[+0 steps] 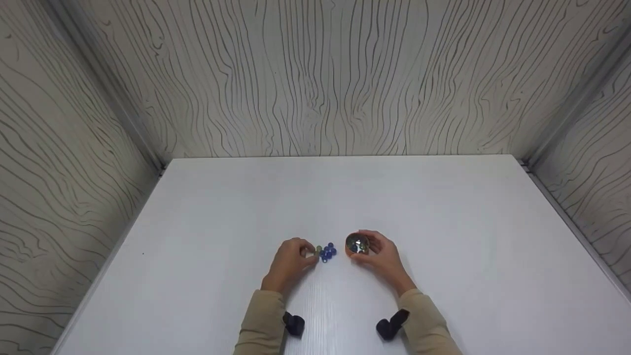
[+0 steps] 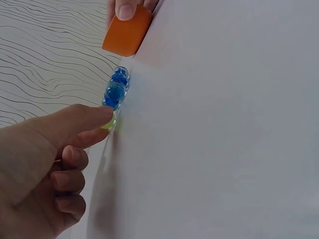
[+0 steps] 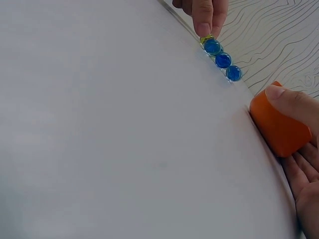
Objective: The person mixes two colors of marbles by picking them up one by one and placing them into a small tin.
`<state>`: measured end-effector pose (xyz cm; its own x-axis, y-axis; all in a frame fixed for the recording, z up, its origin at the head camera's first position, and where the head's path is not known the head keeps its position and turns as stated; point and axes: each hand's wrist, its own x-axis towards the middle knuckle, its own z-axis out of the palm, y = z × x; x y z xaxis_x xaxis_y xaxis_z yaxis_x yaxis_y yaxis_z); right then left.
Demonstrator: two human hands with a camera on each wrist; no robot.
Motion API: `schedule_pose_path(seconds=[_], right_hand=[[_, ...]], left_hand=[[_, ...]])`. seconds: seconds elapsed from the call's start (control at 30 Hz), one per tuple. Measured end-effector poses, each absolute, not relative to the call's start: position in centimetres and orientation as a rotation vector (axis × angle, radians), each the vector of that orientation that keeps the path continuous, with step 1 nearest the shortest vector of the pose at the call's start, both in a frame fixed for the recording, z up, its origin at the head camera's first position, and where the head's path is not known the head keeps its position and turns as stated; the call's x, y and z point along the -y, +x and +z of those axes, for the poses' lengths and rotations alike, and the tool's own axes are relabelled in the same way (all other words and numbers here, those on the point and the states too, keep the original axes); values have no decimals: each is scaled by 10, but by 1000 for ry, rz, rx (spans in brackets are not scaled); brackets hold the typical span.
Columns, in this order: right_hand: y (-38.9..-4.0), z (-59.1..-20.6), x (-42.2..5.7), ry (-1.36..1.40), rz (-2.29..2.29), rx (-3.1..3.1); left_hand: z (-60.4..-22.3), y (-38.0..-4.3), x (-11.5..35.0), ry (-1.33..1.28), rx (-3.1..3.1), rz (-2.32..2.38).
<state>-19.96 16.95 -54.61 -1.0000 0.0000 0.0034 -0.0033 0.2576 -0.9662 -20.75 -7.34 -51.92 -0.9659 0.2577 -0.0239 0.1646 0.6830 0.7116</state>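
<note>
A small cluster of blue glass marbles (image 1: 329, 252) lies on the white table between the hands. At its left edge are yellow-green marbles (image 1: 319, 248). With thumb and index finger my left hand (image 1: 290, 261) pinches at a yellow-green marble (image 2: 108, 122), partly hidden by the fingertips; the other fingers are curled in. My right hand (image 1: 385, 259) grips an orange cup (image 3: 279, 124) from its right side, thumb at the near side and fingers round the far side. Glassy, shiny pieces show inside the cup in the head view. Its base is right at the tabletop.
The white table (image 1: 222, 207) reaches back to a wood-grain panel (image 1: 315, 79), with similar panels at left and right. A black wrist camera (image 1: 295, 325) sits on the left sleeve and another black camera (image 1: 389, 328) on the right.
</note>
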Motion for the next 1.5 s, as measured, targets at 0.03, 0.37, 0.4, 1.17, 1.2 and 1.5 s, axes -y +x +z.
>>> schedule_pose_path(seconds=[0.03, 0.37, 0.4, 1.17, 1.2, 1.5], right_hand=[[-200, -546, -170, 9, 1915, 2487], [-199, -546, -170, 21, 1919, 2479], [-199, -546, -169, 27, 1906, 2481], [-200, -547, -169, -8, 1914, 2488], [-200, -548, -169, -10, 1914, 2489], [-200, -548, -169, -5, 1915, 2488]], left_hand=[[-519, -207, 74, 352, -2770, 1146], [-520, -207, 75, 343, -2773, 1135], [-519, -207, 75, 340, -2774, 1136], [-518, -206, 73, 320, -2784, 1171], [-518, -205, 73, 315, -2780, 1175], [-512, -204, 69, 317, -2775, 1193]])
